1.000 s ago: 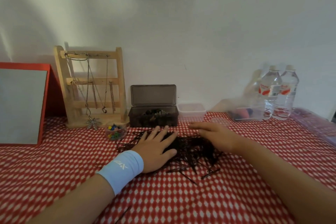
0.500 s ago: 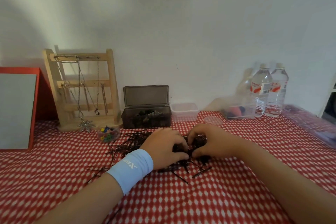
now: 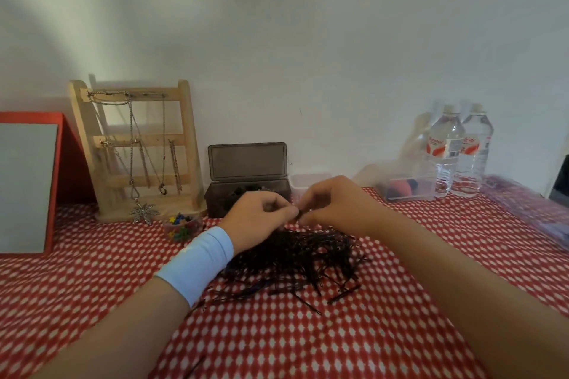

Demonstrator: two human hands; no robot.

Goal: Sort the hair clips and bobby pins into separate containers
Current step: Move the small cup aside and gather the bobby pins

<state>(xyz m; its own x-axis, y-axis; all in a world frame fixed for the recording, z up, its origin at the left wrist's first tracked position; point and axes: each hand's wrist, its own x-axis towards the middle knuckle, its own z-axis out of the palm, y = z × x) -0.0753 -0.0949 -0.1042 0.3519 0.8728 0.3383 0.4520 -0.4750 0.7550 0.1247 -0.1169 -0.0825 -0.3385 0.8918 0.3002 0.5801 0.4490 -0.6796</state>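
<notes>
So, we've lifted both hands off the pile of bobby pins (image 3: 301,258) still heaped on the tablecloth (image 3: 277,341). Left hand (image 3: 258,218) and right hand (image 3: 335,206) now pinch one small dark piece (image 3: 298,215) between them, probably headed for the dark box (image 3: 217,200) or clear tub (image 3: 303,183) behind.

Table (image 3: 277,344) under red-checked cloth (image 3: 92,280). Lying on it: pins (image 3: 295,258) heaped centre; along the rear, mirror (image 3: 27,184), stand (image 3: 135,148), dark box (image 3: 246,163), tub (image 3: 303,183), two bottles (image 3: 458,154).
</notes>
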